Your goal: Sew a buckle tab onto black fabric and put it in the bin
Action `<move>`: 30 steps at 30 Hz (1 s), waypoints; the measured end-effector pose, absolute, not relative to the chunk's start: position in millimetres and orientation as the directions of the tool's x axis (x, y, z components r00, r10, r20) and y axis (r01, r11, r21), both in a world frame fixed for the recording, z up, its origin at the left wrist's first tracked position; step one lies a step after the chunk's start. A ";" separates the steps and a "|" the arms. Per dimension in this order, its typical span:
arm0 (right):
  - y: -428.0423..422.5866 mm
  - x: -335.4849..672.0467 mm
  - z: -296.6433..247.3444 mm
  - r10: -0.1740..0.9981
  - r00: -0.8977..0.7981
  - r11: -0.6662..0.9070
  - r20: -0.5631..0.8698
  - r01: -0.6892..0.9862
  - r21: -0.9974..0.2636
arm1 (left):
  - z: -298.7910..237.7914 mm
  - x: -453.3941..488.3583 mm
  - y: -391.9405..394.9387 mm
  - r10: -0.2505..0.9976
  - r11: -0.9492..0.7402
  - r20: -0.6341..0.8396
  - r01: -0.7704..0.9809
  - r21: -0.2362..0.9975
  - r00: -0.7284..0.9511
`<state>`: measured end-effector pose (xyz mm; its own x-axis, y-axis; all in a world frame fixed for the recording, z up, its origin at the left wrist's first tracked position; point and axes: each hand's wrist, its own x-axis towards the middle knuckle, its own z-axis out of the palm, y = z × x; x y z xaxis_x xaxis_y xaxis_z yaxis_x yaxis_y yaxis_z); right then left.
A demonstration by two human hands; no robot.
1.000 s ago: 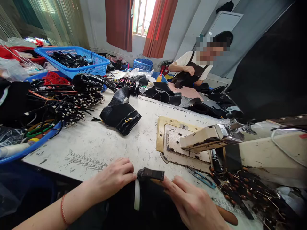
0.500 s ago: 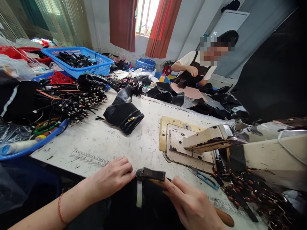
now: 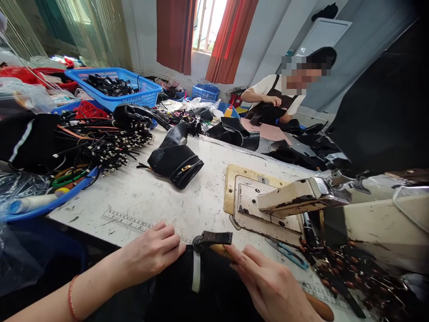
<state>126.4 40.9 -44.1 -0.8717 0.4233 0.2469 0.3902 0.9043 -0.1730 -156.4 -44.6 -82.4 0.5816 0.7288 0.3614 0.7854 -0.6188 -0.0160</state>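
Note:
My right hand [image 3: 268, 279] is closed around the wooden handle [image 3: 318, 307] of a hammer, index finger stretched along it toward the head. The dark hammer head [image 3: 217, 238] is over the table's front edge, its round face at the top of a pale strip [image 3: 196, 273] on a black material piece [image 3: 228, 290]. This piece hangs over the near edge toward my lap; its full shape is hidden. My left hand [image 3: 157, 248] has its fingers closed at the piece's upper edge, left of the hammer face. A black boot upper [image 3: 177, 165] with a zipper lies farther back on the white table.
A sewing machine [image 3: 291, 197] stands at the right, with blue-handled snips [image 3: 291, 256] before it and brown-beaded straps [image 3: 355, 273] beyond. Bundled black cords [image 3: 110, 138] and a blue basket [image 3: 114, 96] fill the left. A co-worker [image 3: 271, 100] handles black pieces across the table.
The camera view has shifted slightly. The hammer head has lifted and tilted a little, while my left hand stays at the black piece's edge. The co-worker's hands have moved somewhat.

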 end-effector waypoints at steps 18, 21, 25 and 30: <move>39.4 103.4 -40.7 0.365 -0.885 0.931 0.289 0.343 -0.124 | -95.7 -133.9 -78.5 0.701 -0.536 0.552 0.844 -0.009 0.451; 37.6 98.4 -41.8 0.355 -0.886 0.935 0.298 0.340 -0.103 | -97.5 -131.2 -79.1 0.709 -0.506 0.556 0.862 -0.029 0.435; 36.3 96.5 -42.5 0.347 -0.886 0.938 0.308 0.334 -0.097 | -99.4 -125.3 -81.3 0.684 -0.456 0.602 0.886 -0.087 0.411; 39.8 115.6 -45.4 0.388 -0.857 0.921 0.340 0.376 -0.104 | -106.9 -120.9 -88.5 0.711 -0.400 0.596 0.912 -0.094 0.373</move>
